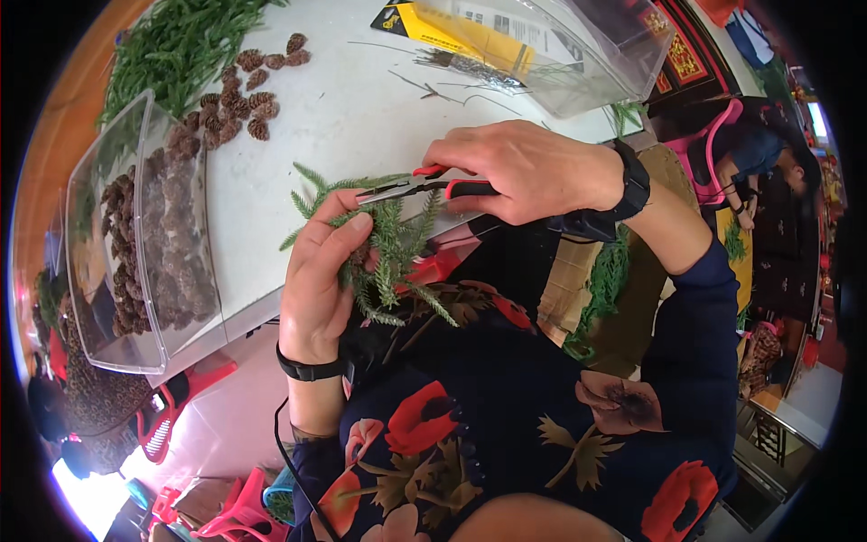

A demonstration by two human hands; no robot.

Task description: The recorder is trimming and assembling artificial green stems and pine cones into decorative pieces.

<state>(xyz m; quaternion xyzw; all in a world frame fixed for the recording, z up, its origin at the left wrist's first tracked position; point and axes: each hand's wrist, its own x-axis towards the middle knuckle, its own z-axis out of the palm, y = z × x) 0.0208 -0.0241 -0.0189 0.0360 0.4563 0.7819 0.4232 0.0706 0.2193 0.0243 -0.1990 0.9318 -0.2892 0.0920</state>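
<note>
My left hand (323, 262) is closed around a bunch of green artificial pine sprigs (390, 248), held just off the table's near edge. A brown bit, perhaps a pine cone, shows among the needles by my thumb. In my right hand (533, 172) are long-nose pliers (411, 187) with red and black handles. Their jaws point left and reach the top of the sprigs beside my left fingertips. What the jaw tips grip, if anything, is too small to make out.
A clear plastic bin (144, 271) of pine cones stands at the left, with loose pine cones (237, 104) beside it. Green sprigs (181, 54) lie piled at the far left. Thin wires (465, 68), a yellow package (461, 36) and another clear bin (614, 54) lie farther back. A cardboard box (569, 289) holds greenery at right.
</note>
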